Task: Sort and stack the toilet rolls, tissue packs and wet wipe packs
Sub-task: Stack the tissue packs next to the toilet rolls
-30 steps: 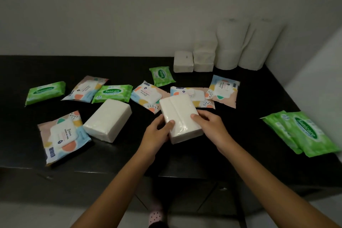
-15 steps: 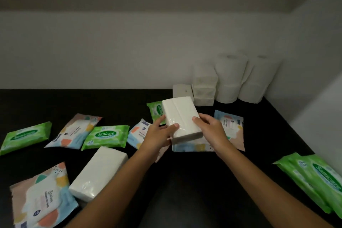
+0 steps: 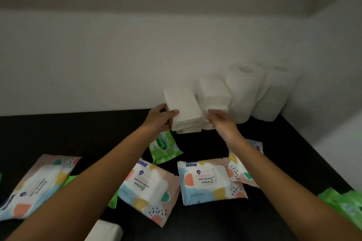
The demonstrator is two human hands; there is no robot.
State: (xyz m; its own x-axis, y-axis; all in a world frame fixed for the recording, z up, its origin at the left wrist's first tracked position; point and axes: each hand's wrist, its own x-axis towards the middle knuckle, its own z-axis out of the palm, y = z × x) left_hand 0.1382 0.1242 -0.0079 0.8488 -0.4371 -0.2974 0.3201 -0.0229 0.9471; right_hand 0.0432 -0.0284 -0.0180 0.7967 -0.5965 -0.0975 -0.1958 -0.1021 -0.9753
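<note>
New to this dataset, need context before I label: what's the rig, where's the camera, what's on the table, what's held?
No machine here: a person works with bare hands, and the one camera sits on their head, looking forward and down, so both arms enter from the bottom. The left hand and right hand grip a white tissue pack from either side at the back of the black table, just above a smaller white pack; whether it rests on it I cannot tell. Beside it stands a stack of tissue packs, then toilet rolls stacked in the corner. Nearer lie pastel wet wipe packs, a green Sanicare pack, more green packs at the right edge and a loose tissue pack at the bottom.
</note>
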